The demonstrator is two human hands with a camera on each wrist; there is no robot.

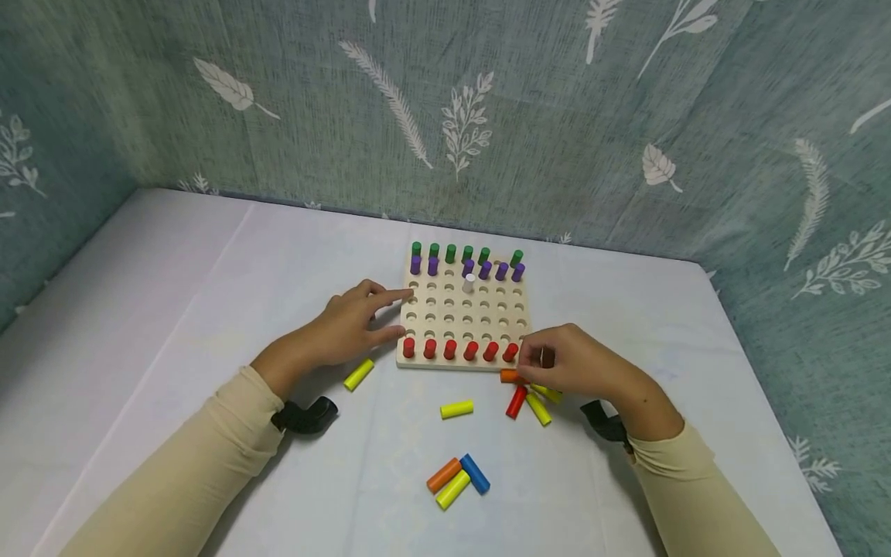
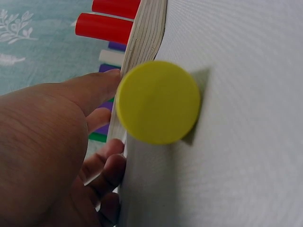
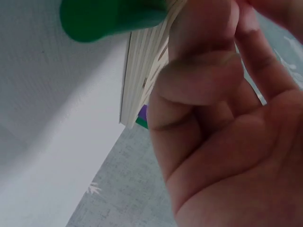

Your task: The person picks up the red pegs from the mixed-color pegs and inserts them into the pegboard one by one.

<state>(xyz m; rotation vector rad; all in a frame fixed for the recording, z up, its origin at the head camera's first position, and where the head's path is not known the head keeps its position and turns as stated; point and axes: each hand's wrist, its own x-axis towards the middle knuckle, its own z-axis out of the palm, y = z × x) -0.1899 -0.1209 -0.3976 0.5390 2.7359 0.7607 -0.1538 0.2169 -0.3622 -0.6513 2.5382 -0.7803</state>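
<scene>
A light wooden pegboard (image 1: 465,317) lies on the table, with red pegs (image 1: 451,350) along its near row and purple pegs (image 1: 433,267) and green pegs (image 1: 451,253) at the far rows. One white peg (image 1: 469,283) stands in front of the purple ones. My left hand (image 1: 351,321) rests at the board's left edge, index finger straight over the rim and thumb by the near corner. At the near right corner my right hand (image 1: 567,360) has its fingers curled and thumb tip close to the index finger; I cannot tell whether a peg is between them.
By my right hand lie an orange peg (image 1: 511,377), a red peg (image 1: 516,402) and yellow pegs (image 1: 538,410). A yellow peg (image 1: 359,374) lies near my left hand, another yellow peg (image 1: 456,409) mid-table. Nearer are a blue peg (image 1: 476,473), an orange peg (image 1: 443,475) and a yellow one.
</scene>
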